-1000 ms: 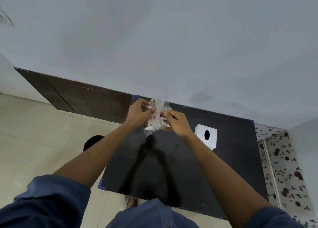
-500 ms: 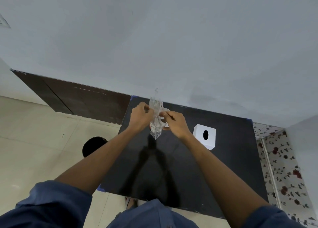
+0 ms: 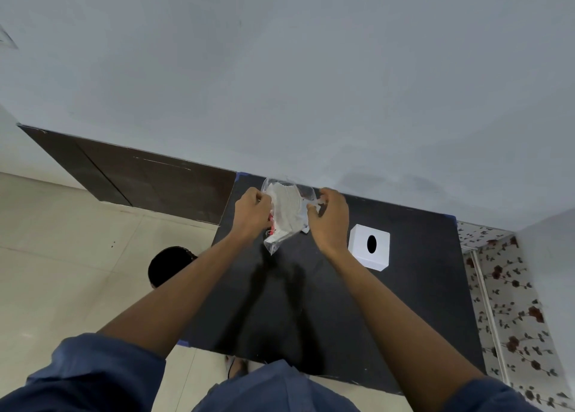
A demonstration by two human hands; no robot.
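I grip the clear bag (image 3: 284,215) with left hand (image 3: 251,215) and right hand (image 3: 329,220), above the counter (image 3: 420,302). Its white contents remain inside; opening looks barely begun.

Box (image 3: 369,247) on table (image 3: 420,302), right.

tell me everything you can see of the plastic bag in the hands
The plastic bag is small, thin, clear and crinkled. It holds something white with a ridged surface, and a bit of red shows at its lower left edge. The left hand pinches its left side and the right hand pinches its upper right edge, stretching it between them. It sits tilted, its lower corner hanging to a point. It appears held up over the far end of the black table, close to the wall.
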